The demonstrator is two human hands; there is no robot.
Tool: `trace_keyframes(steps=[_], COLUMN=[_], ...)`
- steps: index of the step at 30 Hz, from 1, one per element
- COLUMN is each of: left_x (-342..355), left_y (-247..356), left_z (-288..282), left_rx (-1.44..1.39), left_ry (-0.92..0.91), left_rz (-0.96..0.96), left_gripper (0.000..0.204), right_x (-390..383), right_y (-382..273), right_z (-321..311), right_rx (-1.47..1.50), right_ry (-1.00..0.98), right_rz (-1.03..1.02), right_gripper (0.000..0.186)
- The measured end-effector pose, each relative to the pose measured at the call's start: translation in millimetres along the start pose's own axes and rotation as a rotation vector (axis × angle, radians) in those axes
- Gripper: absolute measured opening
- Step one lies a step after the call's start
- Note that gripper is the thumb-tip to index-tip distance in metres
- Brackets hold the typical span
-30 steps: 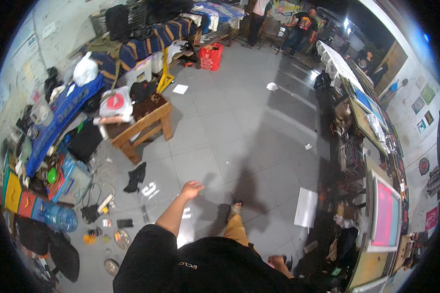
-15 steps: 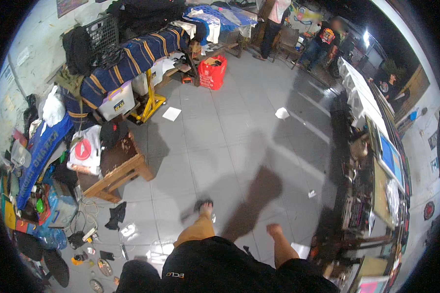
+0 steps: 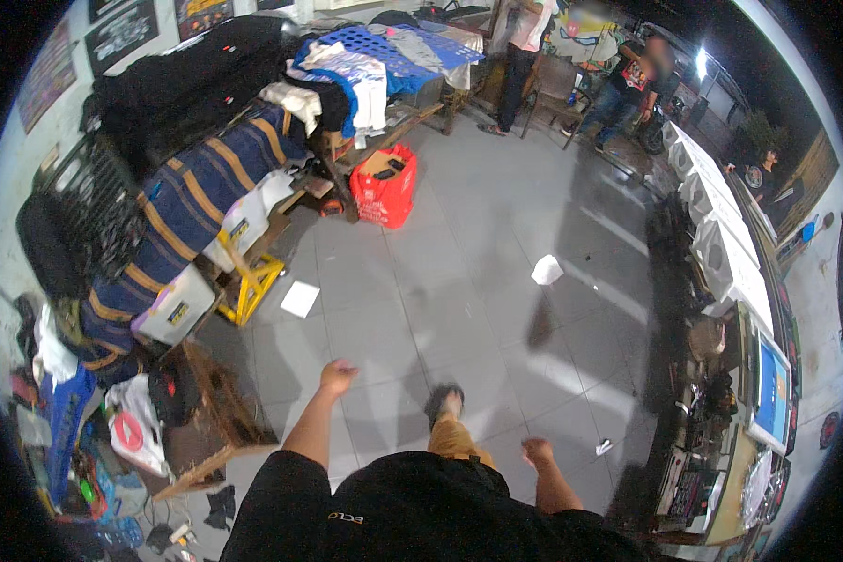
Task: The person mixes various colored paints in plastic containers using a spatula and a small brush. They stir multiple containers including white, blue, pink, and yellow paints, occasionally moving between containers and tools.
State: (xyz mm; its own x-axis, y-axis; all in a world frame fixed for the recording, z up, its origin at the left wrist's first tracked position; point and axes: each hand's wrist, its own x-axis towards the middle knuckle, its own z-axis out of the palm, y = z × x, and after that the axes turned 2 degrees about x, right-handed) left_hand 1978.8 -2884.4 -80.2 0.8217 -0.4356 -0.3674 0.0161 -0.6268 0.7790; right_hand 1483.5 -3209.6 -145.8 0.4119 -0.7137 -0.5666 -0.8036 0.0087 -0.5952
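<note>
Paper sheet (image 3: 300, 299) is left untouched on the floor (image 3: 478, 225), beyond the left hand (image 3: 338, 377); nothing is seen held there or by the right hand (image 3: 537, 453), and how wide either is opened cannot be told.

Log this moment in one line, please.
left hand: empty, above grey floor | right hand: empty, above floor | on floor: white square sheet, red bag
</note>
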Motion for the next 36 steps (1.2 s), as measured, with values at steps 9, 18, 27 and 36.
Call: trace_keyframes(steps=[9, 18, 27, 36], left_x=[217, 224, 562, 725], left_y=[72, -37, 96, 545], left_z=[49, 12, 11, -108], left_rx=[1.222, 1.173, 0.829, 0.322], left_ry=[-0.210, -0.513, 0.251, 1.488], left_rz=[0.075, -0.209, -0.248, 0.414], left_gripper=[0.026, 0.026, 0.022, 0.063], right_x=[201, 537, 636, 738], right_y=[-34, -422, -761, -963], right_z=[-121, -123, -112, -140], right_rx=[0.412, -0.254, 0.203, 0.368], right_ry=[0.012, -0.019, -0.218, -0.278], right_rz=[0.467, -0.555, -0.564, -0.975], right_gripper=[0.025, 0.021, 0.018, 0.016])
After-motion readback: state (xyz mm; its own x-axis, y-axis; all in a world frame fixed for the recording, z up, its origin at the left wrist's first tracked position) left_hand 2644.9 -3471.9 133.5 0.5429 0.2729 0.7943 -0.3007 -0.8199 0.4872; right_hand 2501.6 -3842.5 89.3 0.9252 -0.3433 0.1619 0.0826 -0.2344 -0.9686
